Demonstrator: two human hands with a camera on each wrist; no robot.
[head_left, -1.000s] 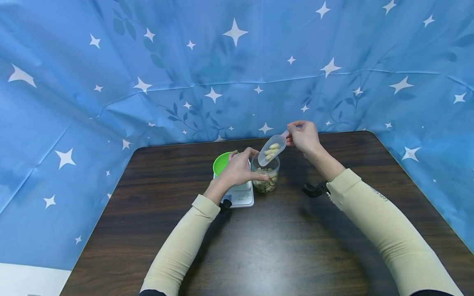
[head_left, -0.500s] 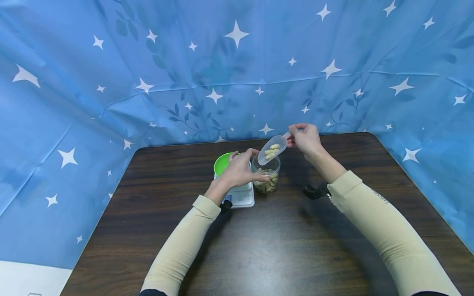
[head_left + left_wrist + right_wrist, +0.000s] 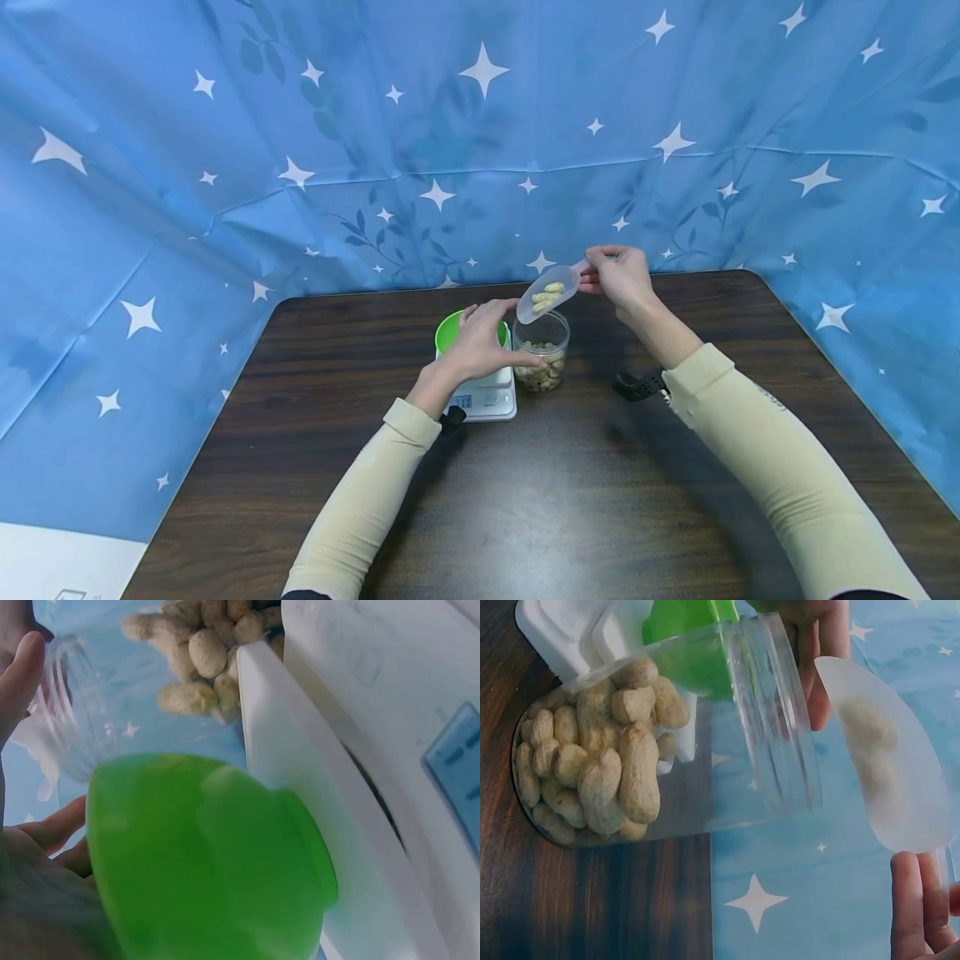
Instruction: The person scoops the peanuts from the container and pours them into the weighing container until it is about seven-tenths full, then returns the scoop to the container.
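My right hand pinches the handle of a translucent plastic scoop, which holds a few unshelled peanuts. The scoop is above the rim of a clear jar, partly filled with peanuts. My left hand reaches across a green bowl toward the jar. Its thumb overlaps the jar's near side in the head view, and its spread fingers lie by the far side of the rim. Whether they press the glass, I cannot tell. The bowl stands on a white kitchen scale; its inside is mostly hidden by my left hand.
Jar and scale stand side by side toward the back of a dark wooden table. Behind the back edge hangs a blue curtain with white stars. A black band is at my right wrist.
The scoop has risen slightly and tipped a bit flatter, with its peanuts still inside. My left hand stays almost in place beside the jar.
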